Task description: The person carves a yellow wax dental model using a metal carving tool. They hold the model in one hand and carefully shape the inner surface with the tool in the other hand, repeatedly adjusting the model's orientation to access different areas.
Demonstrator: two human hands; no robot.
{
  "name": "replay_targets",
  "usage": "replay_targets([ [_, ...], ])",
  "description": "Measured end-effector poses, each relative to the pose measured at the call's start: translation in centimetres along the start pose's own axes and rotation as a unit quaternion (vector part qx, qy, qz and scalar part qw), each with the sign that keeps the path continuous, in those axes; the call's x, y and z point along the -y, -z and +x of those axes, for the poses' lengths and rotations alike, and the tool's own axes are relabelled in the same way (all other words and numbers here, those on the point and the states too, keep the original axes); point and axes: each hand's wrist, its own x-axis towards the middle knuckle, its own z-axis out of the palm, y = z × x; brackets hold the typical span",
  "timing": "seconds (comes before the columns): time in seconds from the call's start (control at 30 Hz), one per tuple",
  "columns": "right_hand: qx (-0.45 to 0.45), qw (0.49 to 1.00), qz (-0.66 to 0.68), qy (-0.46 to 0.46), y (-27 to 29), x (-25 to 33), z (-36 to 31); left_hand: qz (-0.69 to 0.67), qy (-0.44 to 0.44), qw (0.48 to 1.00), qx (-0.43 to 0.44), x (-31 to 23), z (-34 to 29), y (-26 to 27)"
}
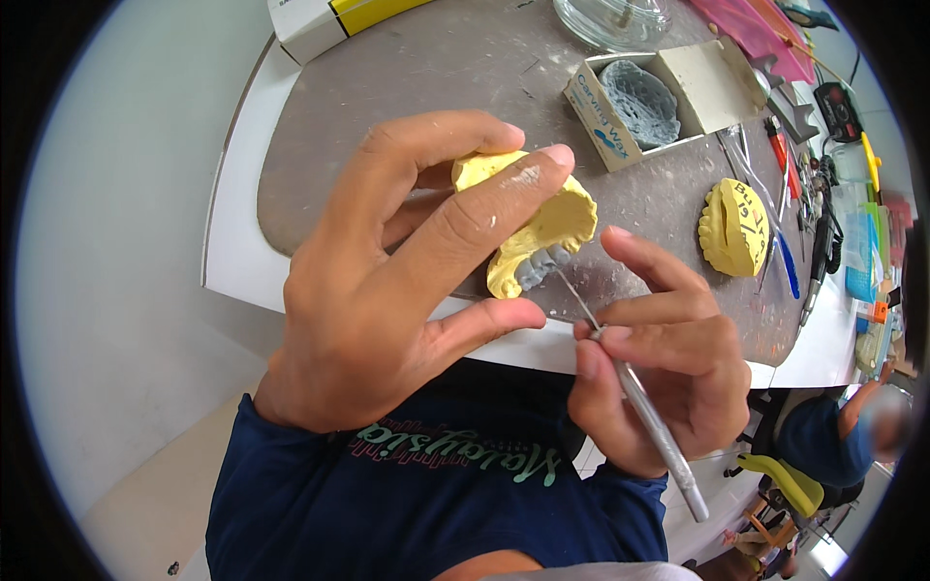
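Observation:
My left hand is closed around a yellow plaster dental cast, its fingers across the top and the thumb below. Along the cast's lower edge sits a row of grey wax teeth. A slim metal wax carver is pinched between the thumb and fingers of my right hand. Its thin tip reaches up to the grey wax, and seems to touch it. Part of the cast is hidden behind my left fingers.
An open carton holds grey wax. Beyond it stands a glass dish. To the right lie a second yellow cast, a blue pen and several tools. A white and yellow box is far left; another person sits at right.

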Motion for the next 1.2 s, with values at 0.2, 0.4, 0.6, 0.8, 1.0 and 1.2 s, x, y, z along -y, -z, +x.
replay_targets([
  [0.2, 0.031, 0.999, -0.03, 0.008, -0.11, -0.7, 0.06, -0.061, -0.014, 0.998, 0.002, 0.77, -0.23, -0.71],
  [0.4, 0.033, 0.999, -0.043, 0.003, -0.2, -0.63, 0.11, -0.063, -0.018, 0.998, 0.0, 0.93, -0.34, -0.71],
  [0.6, 0.035, 0.998, -0.047, -0.001, -0.17, -0.45, 0.2, -0.066, -0.024, 0.998, 0.002, 0.98, -0.34, -0.63],
  [0.8, 0.039, 0.998, -0.046, 0.005, -0.13, -0.59, 0.25, -0.064, -0.026, 0.998, 0.004, 0.94, -0.26, -0.55],
  [1.0, 0.047, 0.998, -0.045, 0.007, 0.05, -0.64, 0.33, -0.069, -0.024, 0.997, 0.003, 0.99, -0.27, -0.6],
  [1.2, 0.058, 0.997, -0.043, 0.011, 0.21, -0.66, 0.44, -0.071, -0.02, 0.997, 0.002, 1.06, -0.29, -0.61],
])
